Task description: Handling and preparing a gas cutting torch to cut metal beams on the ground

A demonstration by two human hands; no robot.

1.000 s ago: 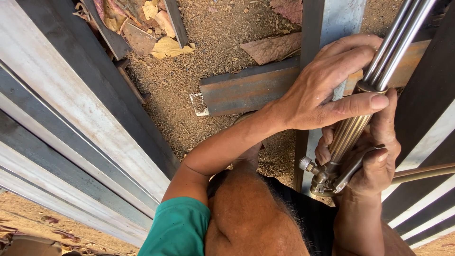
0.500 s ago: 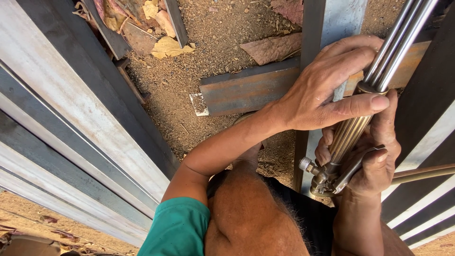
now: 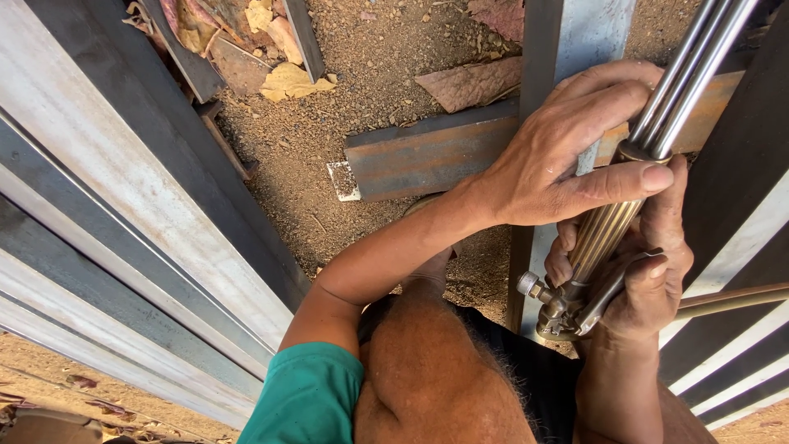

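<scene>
Nothing has changed since a second ago — both hands keep the same hold on the cutting torch (image 3: 612, 222). The left hand (image 3: 567, 152) is closed around its ribbed brass handle, and the right hand (image 3: 649, 271) is closed lower, by the valves, above the steel bars (image 3: 427, 156) on the sandy ground (image 3: 370, 90).
</scene>
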